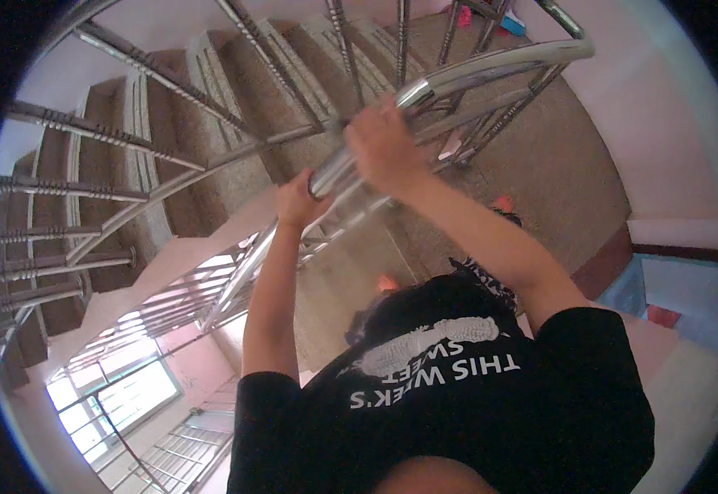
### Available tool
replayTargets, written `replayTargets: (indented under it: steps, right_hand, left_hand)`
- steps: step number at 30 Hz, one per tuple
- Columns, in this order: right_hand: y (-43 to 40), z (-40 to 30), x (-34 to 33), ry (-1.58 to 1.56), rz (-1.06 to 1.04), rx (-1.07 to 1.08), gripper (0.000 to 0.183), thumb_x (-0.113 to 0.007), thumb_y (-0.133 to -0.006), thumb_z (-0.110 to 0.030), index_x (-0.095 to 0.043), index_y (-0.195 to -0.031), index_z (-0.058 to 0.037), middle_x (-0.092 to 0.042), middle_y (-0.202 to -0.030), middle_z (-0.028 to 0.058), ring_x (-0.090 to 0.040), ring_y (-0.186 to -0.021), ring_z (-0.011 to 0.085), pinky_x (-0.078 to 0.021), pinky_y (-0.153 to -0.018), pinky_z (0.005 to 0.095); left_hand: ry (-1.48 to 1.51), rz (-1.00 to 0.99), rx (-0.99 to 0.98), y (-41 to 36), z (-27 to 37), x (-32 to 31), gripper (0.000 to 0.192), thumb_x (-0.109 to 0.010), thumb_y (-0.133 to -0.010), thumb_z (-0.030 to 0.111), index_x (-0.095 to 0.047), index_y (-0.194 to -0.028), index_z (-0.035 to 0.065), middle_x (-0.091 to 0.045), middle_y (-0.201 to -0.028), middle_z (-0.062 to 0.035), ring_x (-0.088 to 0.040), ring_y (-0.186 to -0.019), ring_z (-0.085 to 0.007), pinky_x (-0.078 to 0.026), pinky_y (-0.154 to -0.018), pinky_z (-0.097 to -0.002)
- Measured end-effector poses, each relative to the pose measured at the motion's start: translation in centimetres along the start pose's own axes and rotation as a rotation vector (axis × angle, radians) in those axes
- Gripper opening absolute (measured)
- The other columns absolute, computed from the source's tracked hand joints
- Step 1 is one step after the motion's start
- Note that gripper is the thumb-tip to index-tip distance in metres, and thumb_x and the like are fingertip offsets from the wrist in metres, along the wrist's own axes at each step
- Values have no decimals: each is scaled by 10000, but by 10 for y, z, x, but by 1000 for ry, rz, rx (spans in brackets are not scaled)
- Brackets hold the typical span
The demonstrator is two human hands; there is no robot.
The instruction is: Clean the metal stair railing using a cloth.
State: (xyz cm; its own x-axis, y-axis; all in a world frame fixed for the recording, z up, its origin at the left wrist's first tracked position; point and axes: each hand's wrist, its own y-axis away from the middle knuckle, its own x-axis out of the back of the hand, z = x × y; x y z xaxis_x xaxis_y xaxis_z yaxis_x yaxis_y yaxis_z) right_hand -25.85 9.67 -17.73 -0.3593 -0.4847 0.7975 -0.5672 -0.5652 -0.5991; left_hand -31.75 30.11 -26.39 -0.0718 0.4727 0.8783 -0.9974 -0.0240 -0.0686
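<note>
A shiny metal handrail (333,171) runs diagonally before me and bends at its upper right end. My left hand (300,200) grips it at the lower side, with the thumb along the tube. Farther up the same rail, my right hand (386,148) is closed over the top and slightly blurred. Its fingertips are hidden behind the rail, so whether anything thin lies under the palm does not show. Metal balusters (281,74) with twisted sections join the rail to a lower bar (235,154).
Stone-like stairs (210,92) with ridged step edges lie beyond the railing. The brown landing floor (532,142) meets a pale pink wall (643,123). A blue object (512,25) stands at the far corner. Below left, a stairwell drops past a bright window (130,395) and another railing (189,438).
</note>
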Motion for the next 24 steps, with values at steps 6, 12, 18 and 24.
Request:
replayTargets:
  steps: [6, 12, 18, 24]
  right_hand:
    - [13, -68, -54, -13, -42, 142, 174, -529, -727, -193, -557, -828, -54, -565, -845, 107, -536, -918, 274, -226, -1039, 524]
    - [13, -12, -22, -3, -36, 134, 137, -529, -718, -150, -546, -840, -89, -532, -814, 59, -534, -928, 240, -199, -1050, 522]
    - [-2, 68, 47, -3, 66, 149, 172, -576, -667, -158, -531, -819, -91, -539, -819, 61, -532, -933, 230, -188, -1044, 538]
    - [1, 159, 58, -1, 356, -135, 236, -582, -650, -142, -530, -855, -37, -546, -805, 144, -544, -833, 336, -346, -943, 496]
  left_hand:
    - [-193, 117, -190, 1, -34, -19, 457, -717, -611, 321, -581, -974, 79, -644, -830, -161, -618, -771, -350, -489, -669, -436]
    - [-49, 124, -141, -4, 2, -10, 493, -716, -603, 324, -570, -991, 57, -642, -808, -165, -624, -752, -349, -495, -641, -426]
    - [41, 38, 24, 1, -7, -8, 511, -706, -611, 337, -556, -1005, 48, -636, -809, -195, -622, -769, -362, -495, -669, -433]
    - [-56, 70, 18, 3, 15, 3, 523, -722, -615, 357, -558, -1005, 49, -638, -824, -192, -618, -770, -372, -492, -692, -435]
